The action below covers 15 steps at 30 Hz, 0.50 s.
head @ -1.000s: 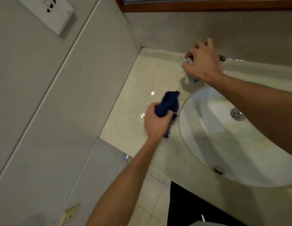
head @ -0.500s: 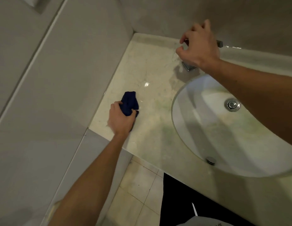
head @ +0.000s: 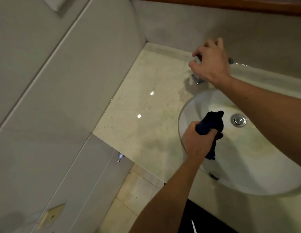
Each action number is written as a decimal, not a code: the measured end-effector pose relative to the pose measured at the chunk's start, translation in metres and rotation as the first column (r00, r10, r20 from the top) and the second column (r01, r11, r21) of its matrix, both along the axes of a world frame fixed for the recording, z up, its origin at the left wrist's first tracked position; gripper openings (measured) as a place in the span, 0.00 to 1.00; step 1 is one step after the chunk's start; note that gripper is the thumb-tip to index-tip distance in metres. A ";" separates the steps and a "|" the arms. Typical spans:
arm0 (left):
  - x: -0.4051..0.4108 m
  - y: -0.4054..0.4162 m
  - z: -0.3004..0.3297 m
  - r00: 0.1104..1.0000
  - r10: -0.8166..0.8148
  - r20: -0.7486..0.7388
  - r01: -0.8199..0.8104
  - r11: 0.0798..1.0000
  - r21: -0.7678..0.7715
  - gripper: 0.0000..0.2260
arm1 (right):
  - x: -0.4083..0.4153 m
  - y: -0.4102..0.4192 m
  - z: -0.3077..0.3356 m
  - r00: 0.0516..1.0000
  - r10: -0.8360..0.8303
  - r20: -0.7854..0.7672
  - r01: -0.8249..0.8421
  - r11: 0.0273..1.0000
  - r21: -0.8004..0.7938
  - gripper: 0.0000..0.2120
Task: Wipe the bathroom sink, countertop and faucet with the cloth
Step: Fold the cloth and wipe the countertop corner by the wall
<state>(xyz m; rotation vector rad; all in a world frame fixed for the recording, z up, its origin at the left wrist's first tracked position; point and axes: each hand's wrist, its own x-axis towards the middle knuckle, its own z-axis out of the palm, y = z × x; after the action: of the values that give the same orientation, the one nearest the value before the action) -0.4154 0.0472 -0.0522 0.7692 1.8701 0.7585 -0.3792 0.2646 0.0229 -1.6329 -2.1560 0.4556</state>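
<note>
My left hand [head: 198,142] grips a bunched dark blue cloth [head: 211,123] over the left rim of the white oval sink [head: 257,165]; a tail of cloth hangs down into the basin. My right hand [head: 211,64] is over the chrome faucet [head: 197,79] at the back of the sink, fingers curled around its top, which is mostly hidden. A chrome drain [head: 238,120] sits in the basin. The cream marble countertop [head: 146,105] stretches left of the sink.
Grey tiled walls [head: 62,98] close in the counter at left and behind. A wooden mirror frame [head: 230,4] runs along the top. A small chrome fitting [head: 119,157] pokes out below the counter's left end. Pale floor tiles [head: 138,190] lie beneath.
My left hand has carried the cloth from the left part of the countertop rightward to the sink's left rim. My right hand has stayed on the faucet.
</note>
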 end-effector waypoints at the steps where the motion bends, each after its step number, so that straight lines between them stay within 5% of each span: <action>1: -0.006 0.001 0.005 0.988 0.064 0.139 -0.061 0.998 -0.029 0.13 | 0.001 0.001 -0.001 1.000 0.000 -0.003 0.000 1.000 0.000 0.20; 4: -0.040 0.010 0.033 0.841 0.223 0.494 -0.142 0.970 -0.196 0.06 | 0.000 0.004 -0.003 1.000 0.007 -0.005 -0.007 1.000 -0.013 0.20; 8: -0.134 0.023 0.071 0.728 0.344 0.593 -0.271 0.939 -0.212 0.13 | 0.000 0.004 -0.003 0.999 0.002 -0.039 -0.003 1.000 -0.010 0.19; 9: -0.164 0.024 0.076 0.785 0.376 0.493 -0.330 0.926 -0.182 0.14 | 0.000 0.004 -0.002 0.999 -0.001 -0.046 0.000 1.000 -0.012 0.19; 11: -0.215 0.015 0.068 0.912 0.409 -0.017 -0.410 0.910 -0.065 0.16 | 0.000 0.003 -0.001 0.999 -0.004 -0.048 0.003 1.000 -0.016 0.19; 13: -0.233 0.001 0.062 0.781 0.485 -0.395 -0.449 0.874 0.185 0.10 | 0.000 0.003 -0.001 0.999 -0.004 -0.043 0.003 1.000 -0.014 0.19; 15: -0.210 -0.004 0.058 0.739 0.428 -0.520 -0.279 0.897 0.342 0.05 | 0.000 0.004 -0.002 0.999 -0.003 -0.036 0.003 1.000 -0.012 0.19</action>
<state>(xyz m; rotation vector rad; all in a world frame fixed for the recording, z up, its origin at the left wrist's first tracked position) -0.6253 0.0430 0.0061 0.8741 2.5731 1.1001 -0.3789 0.2687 0.0210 -1.6218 -2.1286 0.4946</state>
